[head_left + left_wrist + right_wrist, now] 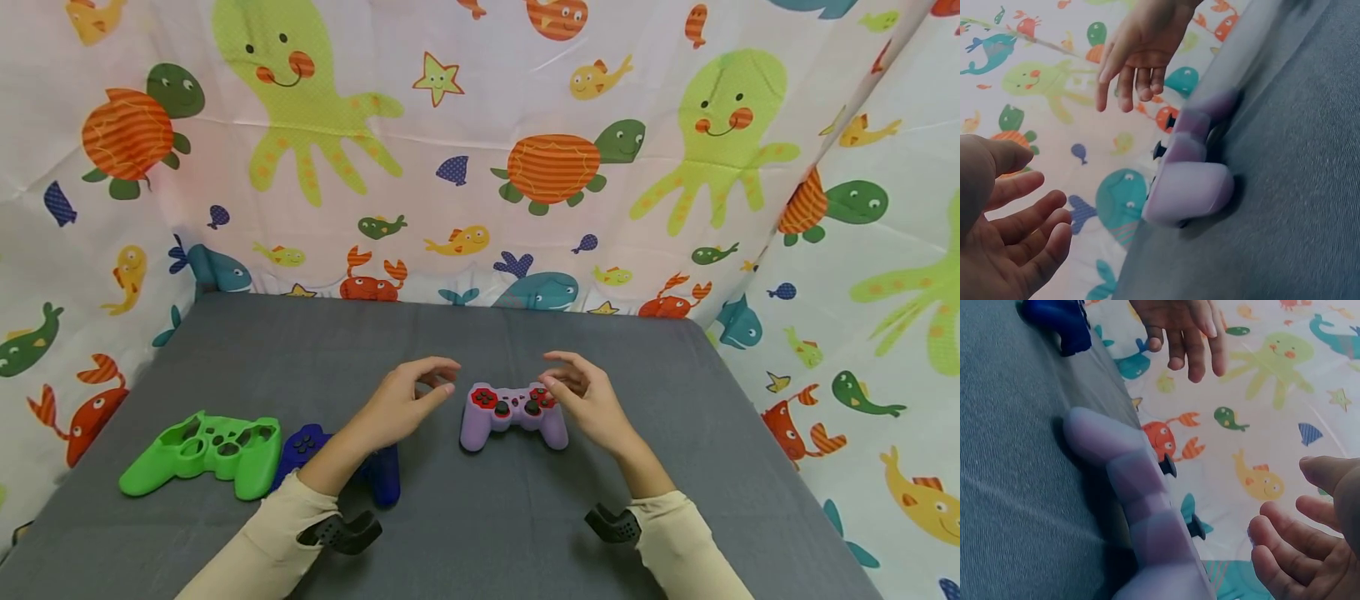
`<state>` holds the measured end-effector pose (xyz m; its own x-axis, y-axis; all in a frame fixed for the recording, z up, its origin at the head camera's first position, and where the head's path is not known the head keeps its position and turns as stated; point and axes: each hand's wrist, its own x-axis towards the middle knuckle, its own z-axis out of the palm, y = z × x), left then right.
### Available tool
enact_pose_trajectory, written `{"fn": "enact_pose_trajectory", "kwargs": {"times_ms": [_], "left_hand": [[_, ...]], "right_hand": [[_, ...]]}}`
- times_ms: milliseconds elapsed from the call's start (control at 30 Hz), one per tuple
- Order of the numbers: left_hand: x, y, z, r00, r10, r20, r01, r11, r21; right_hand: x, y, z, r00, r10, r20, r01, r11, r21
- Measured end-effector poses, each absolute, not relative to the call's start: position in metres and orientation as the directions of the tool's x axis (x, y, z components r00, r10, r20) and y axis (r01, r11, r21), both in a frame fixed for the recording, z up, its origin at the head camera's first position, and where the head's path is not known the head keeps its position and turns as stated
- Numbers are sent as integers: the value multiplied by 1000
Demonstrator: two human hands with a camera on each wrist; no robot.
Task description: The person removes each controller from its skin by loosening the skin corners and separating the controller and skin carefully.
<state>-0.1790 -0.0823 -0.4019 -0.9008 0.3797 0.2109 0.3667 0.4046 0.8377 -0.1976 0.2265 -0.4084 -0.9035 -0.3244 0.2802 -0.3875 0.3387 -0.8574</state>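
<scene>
Sea-creature curtain (pixel 480 33) backs right onto the gray tabletop's (pixel 465 533) far edge. Green controller shell (pixel 210 448), full of cut-outs, sits left beside the blue controller (pixel 303 447). Purple controller's (pixel 513 410) around mid-table, well in from the edges. Left hand (pixel 405 400) and right hand (pixel 588 400) flank it, fingers loosely bent, just off it.

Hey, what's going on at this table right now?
A person's left hand and right hand hover on either side of a purple game controller lying on the grey table. Neither hand touches it. To the person's left are a green controller shell and a blue controller, the blue one partly hidden behind the left forearm.
</scene>
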Motion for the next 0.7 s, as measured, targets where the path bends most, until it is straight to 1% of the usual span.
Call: {"fn": "enact_pose_trajectory", "kwargs": {"times_ms": [267,467,567,700], "left_hand": [[-182,-64,-406,-894,404,196,355,369,859],[-183,-53,-412,-890,427,161,324,342,882],[-182,-50,-416,-898,415,144,301,342,890],[-181,-46,-421,-907,391,154,302,353,886]], "right_hand": [[-201,235,-415,-915,-293,278,-379,380,-844],[-203,240,-418,-924,-270,270,-364,417,-833],[-204,242,-419,-928,-266,260,-358,444,-821],[-205,245,-422,-934,-275,228,-340,489,-803]]}}
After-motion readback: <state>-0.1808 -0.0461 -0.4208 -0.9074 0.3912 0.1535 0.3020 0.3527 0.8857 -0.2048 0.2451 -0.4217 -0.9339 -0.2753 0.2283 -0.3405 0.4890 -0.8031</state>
